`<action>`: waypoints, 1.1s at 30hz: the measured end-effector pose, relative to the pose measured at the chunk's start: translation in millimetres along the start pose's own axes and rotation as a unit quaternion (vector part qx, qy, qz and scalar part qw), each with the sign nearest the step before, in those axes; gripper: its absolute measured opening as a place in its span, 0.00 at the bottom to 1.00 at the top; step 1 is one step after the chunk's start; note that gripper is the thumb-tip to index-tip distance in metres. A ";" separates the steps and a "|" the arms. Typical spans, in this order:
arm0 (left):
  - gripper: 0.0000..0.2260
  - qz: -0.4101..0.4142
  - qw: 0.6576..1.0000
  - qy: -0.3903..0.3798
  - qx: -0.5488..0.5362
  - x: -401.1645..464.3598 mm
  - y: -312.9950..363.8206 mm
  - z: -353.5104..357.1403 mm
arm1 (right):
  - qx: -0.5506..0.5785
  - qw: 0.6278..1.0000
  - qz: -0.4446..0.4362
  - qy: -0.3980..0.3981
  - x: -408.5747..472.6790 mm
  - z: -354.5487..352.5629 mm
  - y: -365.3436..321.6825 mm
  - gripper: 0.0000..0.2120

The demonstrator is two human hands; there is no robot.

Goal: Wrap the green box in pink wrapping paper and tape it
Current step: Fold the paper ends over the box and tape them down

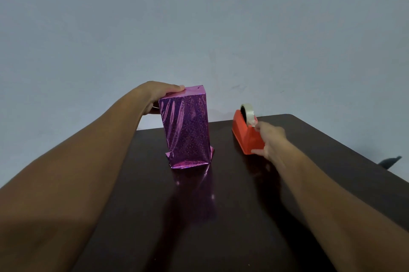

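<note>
A tall box covered in glittery pink wrapping paper (187,130) stands upright on the dark table (221,216); none of its green shows. My left hand (158,95) grips its top left edge, thumb on the top face. Loose paper folds stick out at the box's base. To the right sits an orange tape dispenser (245,136) with a roll of clear tape (247,111). My right hand (269,139) rests on the dispenser's near end, thumb at its lower corner and fingers up at the cutter; whether tape is pinched is hidden.
A pale blue-grey wall stands behind the table. The table's far edge runs just behind the box and dispenser, and its right edge slopes toward me. A small dark object (389,161) pokes out past the right edge.
</note>
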State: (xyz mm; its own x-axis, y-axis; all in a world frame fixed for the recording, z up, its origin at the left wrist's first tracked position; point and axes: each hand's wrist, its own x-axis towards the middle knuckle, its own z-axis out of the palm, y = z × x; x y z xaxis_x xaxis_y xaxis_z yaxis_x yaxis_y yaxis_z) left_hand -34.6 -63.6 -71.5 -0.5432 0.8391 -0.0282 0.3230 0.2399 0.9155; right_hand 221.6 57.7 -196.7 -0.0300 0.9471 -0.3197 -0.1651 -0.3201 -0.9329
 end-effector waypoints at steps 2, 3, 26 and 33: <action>0.16 0.000 1.000 0.002 0.002 0.9 -0.3 0.3 | -0.015 0.999 -0.046 0.011 1.8 -3.7 19.3 0.12; 0.16 0.001 1.000 0.003 0.004 1.0 -0.4 0.6 | -0.023 0.997 -0.067 0.014 2.5 -5.1 25.9 0.09; 0.24 0.029 0.997 -0.042 -0.057 -6.0 -3.1 -8.3 | -0.114 0.887 -0.440 -0.084 -81.9 58.8 -30.4 0.23; 0.26 0.097 0.981 -0.070 -0.152 -17.1 -20.5 -17.9 | -0.255 0.852 -0.399 -0.222 -80.7 109.9 -65.9 0.36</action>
State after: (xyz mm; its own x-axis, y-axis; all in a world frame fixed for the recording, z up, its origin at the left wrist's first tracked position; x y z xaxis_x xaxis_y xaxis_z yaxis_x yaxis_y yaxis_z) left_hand -45.8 -91.6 -82.5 -0.3753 0.9188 0.1223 0.1527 -0.0689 0.9859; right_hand 126.6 5.1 -91.2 -0.4977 0.7482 0.4387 0.1390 0.5681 -0.8111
